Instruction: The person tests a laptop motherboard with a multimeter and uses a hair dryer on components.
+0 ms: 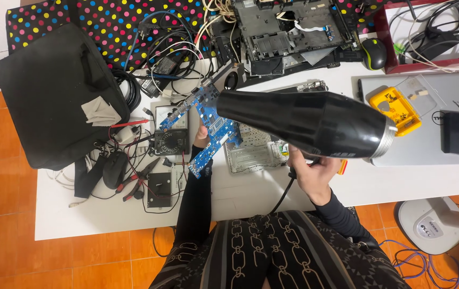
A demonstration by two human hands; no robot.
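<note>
My right hand (309, 172) grips the handle of a black hair dryer (304, 122), held level above the white table (395, 179). Its narrow nozzle points left at a blue circuit board (208, 128). My left hand (202, 137) holds that board up from behind, tilted, so only part of the hand shows. The dryer's black cord (284, 194) drops toward my body. Under the board lies a silver laptop chassis part (253, 152).
A black bag (53, 96) lies at the left. A multimeter (170, 134), pliers (138, 179), a black mouse (114, 168) and tangled cables surround the board. A dismantled laptop base (288, 32) sits at the back, a silver laptop (432, 118) with a yellow case (395, 109) at the right.
</note>
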